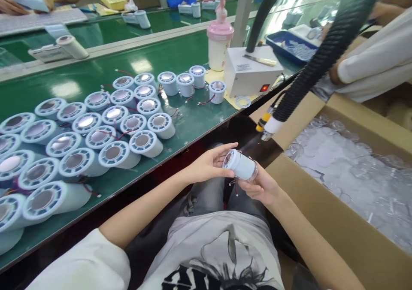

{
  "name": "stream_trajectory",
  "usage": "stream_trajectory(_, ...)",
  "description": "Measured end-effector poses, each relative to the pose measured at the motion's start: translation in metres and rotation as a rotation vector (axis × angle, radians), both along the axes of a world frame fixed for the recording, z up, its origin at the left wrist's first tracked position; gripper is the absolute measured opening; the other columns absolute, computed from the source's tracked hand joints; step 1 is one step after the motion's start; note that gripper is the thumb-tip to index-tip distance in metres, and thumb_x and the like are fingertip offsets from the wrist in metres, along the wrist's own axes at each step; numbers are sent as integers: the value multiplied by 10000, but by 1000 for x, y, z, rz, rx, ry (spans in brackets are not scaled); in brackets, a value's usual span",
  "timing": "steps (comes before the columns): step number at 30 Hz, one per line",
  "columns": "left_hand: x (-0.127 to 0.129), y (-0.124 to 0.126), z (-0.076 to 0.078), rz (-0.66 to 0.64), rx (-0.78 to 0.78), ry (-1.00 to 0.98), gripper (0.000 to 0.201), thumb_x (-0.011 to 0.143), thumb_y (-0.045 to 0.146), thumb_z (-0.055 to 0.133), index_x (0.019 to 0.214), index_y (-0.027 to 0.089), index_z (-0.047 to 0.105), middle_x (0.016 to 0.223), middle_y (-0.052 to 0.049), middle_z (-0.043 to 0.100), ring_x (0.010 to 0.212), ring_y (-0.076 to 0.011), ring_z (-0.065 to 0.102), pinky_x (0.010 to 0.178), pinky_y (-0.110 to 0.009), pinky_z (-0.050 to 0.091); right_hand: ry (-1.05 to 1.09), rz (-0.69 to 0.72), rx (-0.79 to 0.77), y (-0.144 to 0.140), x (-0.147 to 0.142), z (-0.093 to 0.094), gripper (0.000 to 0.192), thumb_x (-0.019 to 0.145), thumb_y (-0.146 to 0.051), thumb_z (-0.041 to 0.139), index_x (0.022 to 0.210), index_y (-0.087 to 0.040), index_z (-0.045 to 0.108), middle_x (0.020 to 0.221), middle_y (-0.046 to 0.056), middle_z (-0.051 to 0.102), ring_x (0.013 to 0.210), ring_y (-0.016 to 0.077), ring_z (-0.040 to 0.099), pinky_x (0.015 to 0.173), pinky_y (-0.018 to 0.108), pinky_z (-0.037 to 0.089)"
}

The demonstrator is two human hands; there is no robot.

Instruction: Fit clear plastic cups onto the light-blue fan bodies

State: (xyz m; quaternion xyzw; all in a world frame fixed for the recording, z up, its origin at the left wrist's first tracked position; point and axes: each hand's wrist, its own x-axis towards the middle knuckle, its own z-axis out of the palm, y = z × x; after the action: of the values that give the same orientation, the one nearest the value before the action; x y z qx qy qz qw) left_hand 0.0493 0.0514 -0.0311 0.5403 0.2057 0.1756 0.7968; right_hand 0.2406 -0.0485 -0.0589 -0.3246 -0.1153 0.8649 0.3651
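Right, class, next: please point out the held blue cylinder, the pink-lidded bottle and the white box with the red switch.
Held blue cylinder (242, 165), head view: on its side wall.
Pink-lidded bottle (220, 31), head view: on the lid.
White box (247, 83), head view: on its front face.

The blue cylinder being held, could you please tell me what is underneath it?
Beneath the cylinder, the right hand and thin wires show; the cylinder's covered underside cannot be seen.

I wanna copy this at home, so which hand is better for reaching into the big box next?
Probably the right hand: it is nearer the cardboard box, which lies on that side. The left hand touches the blue cylinder too, so could likely hold it.
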Motion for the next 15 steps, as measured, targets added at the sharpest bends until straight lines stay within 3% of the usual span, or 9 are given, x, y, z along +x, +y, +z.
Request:
stream_trajectory(5,59,30,-18,10,-44,21,932,637,212,895,1465,203,467,1413,-173,576,1335,-320,530,1147,-517,372,-21,-156,74,13,31,-31,568,989,-617,402,689,-150,522,452,-96,385,293,-2,150,262,100,128)
stream_trajectory(8,80,41,-21,-19,-18,19,886,648,235,889,1442,186,498,1420,-186,566,1345,-330,517,1156,-539,352,-44,-220,96,19,44,-37,522,1000,-583,436,716,-155,526,472,-112,379,299,5,168,265,130,144)
stream_trajectory(11,81,44,-19,-44,11,18,820,641,226,893,1388,176,559,1443,-180,548,1356,-323,506,1172,-520,336,-82,-257,100,21,46,-27,511,1007,-585,403,781,-152,551,476,-99,432,290,4,176,267,126,133)
stream_trajectory(15,58,33,-7,-90,30,24,873,564,175,924,1365,212,580,1420,-158,575,1260,-317,589,1089,-489,447,-159,-258,87,12,36,0,565,993,-636,342,847,-150,590,465,-26,547,279,13,262,277,96,147)
